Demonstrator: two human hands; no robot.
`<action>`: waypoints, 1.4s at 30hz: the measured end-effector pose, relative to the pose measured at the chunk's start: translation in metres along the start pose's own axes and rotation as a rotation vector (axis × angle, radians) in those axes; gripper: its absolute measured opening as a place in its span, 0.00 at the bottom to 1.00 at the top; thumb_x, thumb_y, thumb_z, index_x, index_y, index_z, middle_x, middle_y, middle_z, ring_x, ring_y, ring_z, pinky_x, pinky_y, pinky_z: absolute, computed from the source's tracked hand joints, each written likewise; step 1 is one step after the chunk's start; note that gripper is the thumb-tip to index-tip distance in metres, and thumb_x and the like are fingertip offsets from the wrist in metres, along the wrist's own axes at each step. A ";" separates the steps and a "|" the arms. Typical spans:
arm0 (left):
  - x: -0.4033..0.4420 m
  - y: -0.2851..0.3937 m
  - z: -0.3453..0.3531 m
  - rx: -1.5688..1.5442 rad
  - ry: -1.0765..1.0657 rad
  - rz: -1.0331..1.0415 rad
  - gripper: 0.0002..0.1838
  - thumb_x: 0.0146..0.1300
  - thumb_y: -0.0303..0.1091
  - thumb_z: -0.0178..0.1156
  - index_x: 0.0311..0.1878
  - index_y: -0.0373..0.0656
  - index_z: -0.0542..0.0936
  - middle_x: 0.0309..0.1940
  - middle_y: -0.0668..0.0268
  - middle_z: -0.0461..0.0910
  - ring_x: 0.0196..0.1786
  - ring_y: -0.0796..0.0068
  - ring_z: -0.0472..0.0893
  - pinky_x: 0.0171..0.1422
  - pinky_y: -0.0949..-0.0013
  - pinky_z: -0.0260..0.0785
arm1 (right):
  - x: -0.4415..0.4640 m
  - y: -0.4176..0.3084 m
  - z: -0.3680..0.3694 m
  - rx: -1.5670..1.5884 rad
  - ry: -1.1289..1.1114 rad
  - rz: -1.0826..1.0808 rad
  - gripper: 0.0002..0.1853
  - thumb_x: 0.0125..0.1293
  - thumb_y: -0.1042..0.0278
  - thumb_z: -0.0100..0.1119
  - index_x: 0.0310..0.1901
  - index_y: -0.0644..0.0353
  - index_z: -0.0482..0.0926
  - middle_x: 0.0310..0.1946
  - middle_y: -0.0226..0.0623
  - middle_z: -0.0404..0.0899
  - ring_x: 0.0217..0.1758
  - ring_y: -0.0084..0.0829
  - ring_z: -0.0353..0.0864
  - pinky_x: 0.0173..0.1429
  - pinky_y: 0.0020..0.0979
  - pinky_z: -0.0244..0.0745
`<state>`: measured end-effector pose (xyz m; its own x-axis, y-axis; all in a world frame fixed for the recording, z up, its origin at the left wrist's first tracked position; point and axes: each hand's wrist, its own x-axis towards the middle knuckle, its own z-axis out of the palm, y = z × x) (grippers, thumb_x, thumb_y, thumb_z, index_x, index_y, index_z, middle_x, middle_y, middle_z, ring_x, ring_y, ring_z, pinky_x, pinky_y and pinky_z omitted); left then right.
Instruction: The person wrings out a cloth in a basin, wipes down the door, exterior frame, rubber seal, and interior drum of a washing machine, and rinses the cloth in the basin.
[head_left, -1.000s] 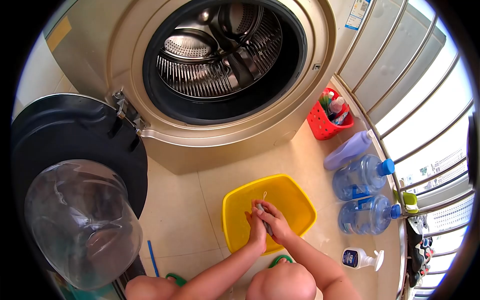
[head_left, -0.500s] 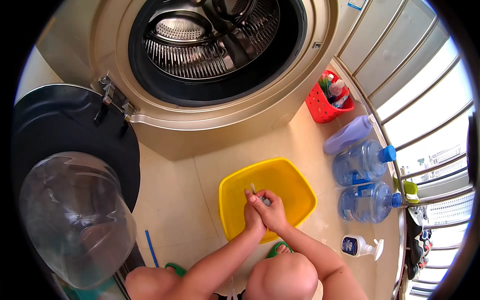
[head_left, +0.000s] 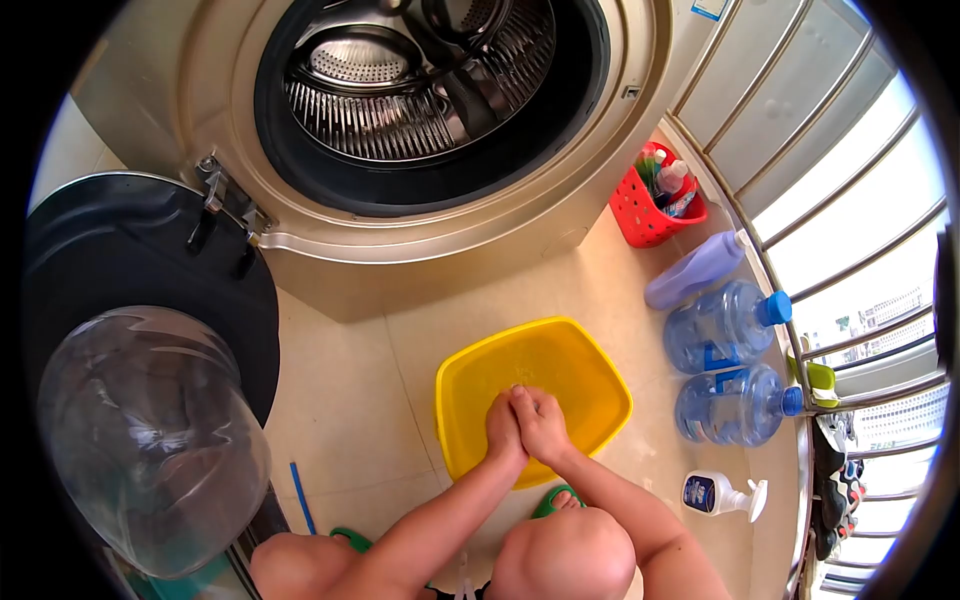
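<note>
Over the yellow basin point(head_left: 470, 375) on the floor, my left hand point(head_left: 505, 428) and my right hand point(head_left: 541, 424) are pressed together, fingers closed. Whatever lies between the palms is hidden now; no grey item shows. Some small bright specks, perhaps water, show in the basin just beyond the fingertips. Both forearms reach in over the basin's near edge.
An open washing machine point(head_left: 420, 235) stands ahead, its round door point(head_left: 150, 240) swung left. To the right are a red basket point(head_left: 640, 212), a purple bottle point(head_left: 697, 270), two water jugs point(head_left: 715, 325) and a spray bottle point(head_left: 715, 493). A blue stick point(head_left: 302, 497) lies left.
The grey item seen between my hands earlier is now out of sight. My hands have closed more tightly together. The view has shifted, with the basin slightly higher in it than a second ago.
</note>
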<state>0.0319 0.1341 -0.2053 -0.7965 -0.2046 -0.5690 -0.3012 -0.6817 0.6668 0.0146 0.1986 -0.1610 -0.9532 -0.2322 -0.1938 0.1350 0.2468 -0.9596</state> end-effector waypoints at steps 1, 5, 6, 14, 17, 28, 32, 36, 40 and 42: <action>0.002 -0.002 -0.001 0.002 0.002 0.006 0.12 0.64 0.33 0.46 0.24 0.44 0.70 0.24 0.70 0.69 0.29 0.76 0.70 0.35 0.69 0.64 | 0.000 0.006 -0.001 -0.007 -0.010 0.001 0.20 0.74 0.60 0.44 0.32 0.69 0.77 0.22 0.43 0.74 0.27 0.30 0.71 0.36 0.36 0.71; 0.014 -0.017 -0.011 -0.130 0.025 0.018 0.12 0.63 0.32 0.46 0.23 0.44 0.70 0.22 0.70 0.68 0.27 0.76 0.68 0.33 0.68 0.64 | 0.002 0.012 -0.001 -0.017 -0.041 -0.001 0.20 0.74 0.61 0.43 0.29 0.69 0.74 0.21 0.45 0.74 0.26 0.34 0.71 0.36 0.38 0.70; 0.015 -0.021 -0.012 -0.109 0.006 0.018 0.12 0.63 0.32 0.46 0.23 0.44 0.70 0.22 0.70 0.68 0.27 0.76 0.68 0.33 0.68 0.63 | 0.001 0.011 -0.002 -0.017 -0.041 -0.001 0.20 0.74 0.61 0.43 0.29 0.69 0.74 0.21 0.45 0.74 0.26 0.34 0.71 0.36 0.38 0.70; -0.002 0.014 0.014 -0.195 0.168 -0.147 0.16 0.69 0.47 0.48 0.37 0.45 0.74 0.31 0.72 0.74 0.34 0.76 0.74 0.38 0.71 0.66 | 0.020 -0.005 -0.019 -0.096 -0.196 0.239 0.22 0.70 0.55 0.48 0.48 0.68 0.79 0.38 0.53 0.81 0.44 0.42 0.82 0.52 0.37 0.75; 0.001 0.020 0.004 -0.087 0.060 -0.308 0.30 0.68 0.64 0.47 0.56 0.49 0.73 0.49 0.69 0.75 0.49 0.75 0.75 0.51 0.71 0.68 | 0.025 -0.015 -0.048 -0.172 -0.108 0.118 0.26 0.66 0.55 0.51 0.60 0.67 0.72 0.54 0.54 0.75 0.56 0.42 0.77 0.62 0.35 0.69; -0.018 0.043 0.006 0.476 -0.321 0.014 0.26 0.59 0.39 0.69 0.57 0.38 0.73 0.49 0.61 0.76 0.52 0.76 0.75 0.53 0.73 0.68 | 0.025 -0.033 -0.100 0.002 -0.089 -0.034 0.29 0.60 0.78 0.52 0.66 0.62 0.67 0.51 0.37 0.75 0.53 0.28 0.75 0.59 0.28 0.70; -0.023 0.058 0.014 0.219 -0.225 0.051 0.11 0.62 0.33 0.64 0.44 0.39 0.76 0.37 0.70 0.79 0.39 0.84 0.76 0.42 0.77 0.69 | 0.014 -0.044 -0.102 -0.153 0.025 -0.091 0.30 0.66 0.66 0.57 0.68 0.64 0.63 0.62 0.46 0.69 0.64 0.38 0.70 0.66 0.37 0.66; -0.023 0.070 0.024 -0.031 -0.181 0.022 0.06 0.66 0.35 0.57 0.40 0.44 0.76 0.33 0.72 0.76 0.36 0.83 0.75 0.41 0.76 0.69 | -0.002 -0.049 -0.087 0.072 -0.183 -0.199 0.37 0.65 0.55 0.61 0.70 0.64 0.59 0.70 0.50 0.59 0.74 0.43 0.58 0.70 0.40 0.62; -0.023 0.075 0.024 -0.230 -0.295 -0.246 0.12 0.64 0.42 0.56 0.45 0.46 0.76 0.36 0.69 0.78 0.40 0.74 0.80 0.45 0.68 0.74 | -0.001 -0.050 -0.049 -0.084 -0.266 -0.379 0.42 0.62 0.51 0.65 0.71 0.64 0.58 0.69 0.52 0.61 0.73 0.42 0.60 0.71 0.40 0.60; -0.022 0.072 0.024 -0.287 -0.255 -0.243 0.12 0.65 0.42 0.56 0.45 0.46 0.76 0.36 0.69 0.78 0.40 0.74 0.80 0.46 0.68 0.74 | 0.000 -0.055 -0.034 -0.079 -0.154 -0.291 0.45 0.58 0.48 0.69 0.70 0.65 0.59 0.65 0.53 0.67 0.69 0.43 0.67 0.69 0.38 0.63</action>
<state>0.0151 0.1061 -0.1330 -0.8351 0.1402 -0.5319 -0.3664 -0.8630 0.3478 -0.0022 0.2174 -0.1010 -0.8957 -0.4418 0.0512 -0.1637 0.2205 -0.9615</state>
